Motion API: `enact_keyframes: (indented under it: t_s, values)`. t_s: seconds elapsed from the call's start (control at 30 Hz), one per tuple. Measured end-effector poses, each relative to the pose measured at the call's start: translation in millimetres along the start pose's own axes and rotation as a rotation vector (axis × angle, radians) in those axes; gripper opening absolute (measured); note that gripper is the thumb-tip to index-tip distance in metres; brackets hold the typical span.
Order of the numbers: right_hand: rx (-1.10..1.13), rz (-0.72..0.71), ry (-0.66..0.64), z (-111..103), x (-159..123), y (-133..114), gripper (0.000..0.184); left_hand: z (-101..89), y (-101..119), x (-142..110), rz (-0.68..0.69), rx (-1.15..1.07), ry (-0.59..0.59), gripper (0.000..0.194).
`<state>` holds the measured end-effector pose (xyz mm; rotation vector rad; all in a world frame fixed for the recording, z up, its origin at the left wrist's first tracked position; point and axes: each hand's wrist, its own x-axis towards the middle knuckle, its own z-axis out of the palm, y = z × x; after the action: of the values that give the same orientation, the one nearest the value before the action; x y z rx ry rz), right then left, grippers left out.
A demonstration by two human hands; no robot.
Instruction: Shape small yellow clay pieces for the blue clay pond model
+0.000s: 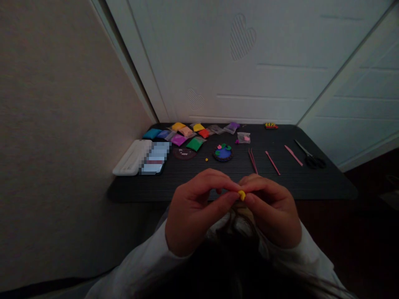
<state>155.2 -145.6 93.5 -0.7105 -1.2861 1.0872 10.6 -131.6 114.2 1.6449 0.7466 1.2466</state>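
A small lump of yellow modelling clay is pinched between the fingertips of both hands, just over the table's near edge. My left hand grips it from the left with thumb and fingers, while my right hand closes on it from the right. Beyond the hands sits a round clay piece with a blue middle, a dark rim and green and pink bits on top. A tiny yellow ball lies to its left.
Bags of coloured clay lie at the back left, near a white case and a blurred phone-like screen. Tweezers, pink tools and scissors lie at right on the black table.
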Motion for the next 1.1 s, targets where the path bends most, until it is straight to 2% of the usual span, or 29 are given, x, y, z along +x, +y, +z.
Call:
enact_keyframes:
  t_s: [0.43,0.63,0.83,0.93,1.1]
  values:
    - [-0.237,-0.074,-0.011,-5,0,-10,0.011,-2.0,0,2,-0.053,-0.108,-0.049,0.016]
    - [-0.249,-0.086,-0.059,-6,0,-12,0.014,-3.5,0,2,-0.06,-0.122,-0.087,0.017]
    - [-0.247,-0.086,-0.063,-6,-1,-13,0.013,-3.6,1,1,-0.052,-0.129,-0.077,0.018]
    - [-0.16,-0.028,-0.036,-5,-1,-10,0.008,-4.3,0,1,-0.061,-0.139,-0.086,0.02]
    - [0.16,0.155,-0.077,-3,-1,-4,0.005,-6.3,0,2,-0.008,-0.078,-0.129,0.024]
